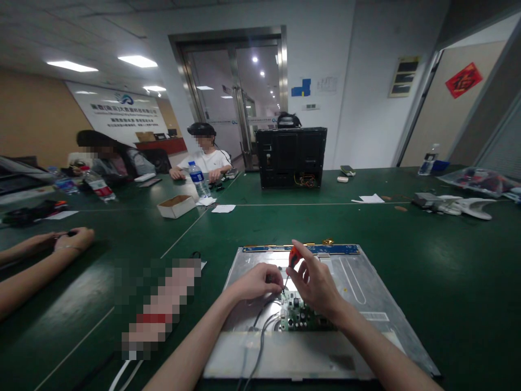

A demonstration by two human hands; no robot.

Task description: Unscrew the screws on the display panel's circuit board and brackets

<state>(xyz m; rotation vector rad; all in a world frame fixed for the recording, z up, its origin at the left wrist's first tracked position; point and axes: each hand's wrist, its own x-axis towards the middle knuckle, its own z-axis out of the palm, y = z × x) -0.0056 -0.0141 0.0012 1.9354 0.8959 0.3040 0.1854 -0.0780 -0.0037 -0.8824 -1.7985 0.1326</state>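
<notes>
A flat metal display panel [350, 326] lies on the table in front of me, with a green circuit board [301, 315] on its middle. In my right hand [319, 282] is a screwdriver [293, 257] with a red and black handle, tilted so its shaft points down at the board's upper left corner. My left hand [260, 281] is closed in a pinch beside the screwdriver's tip; whatever its fingertips hold is hidden. Grey cables [262, 339] run from the board's left side toward the panel's near edge. A blue strip board [301, 249] lines the far edge.
Left of the panel lies a blurred-out pinkish object [171, 298] with white cables. Farther off stand an open cardboard box [176, 206], a water bottle [198, 179] and a black monitor housing [291, 157]. Another person's hands [73, 241] rest at the left; two people sit across.
</notes>
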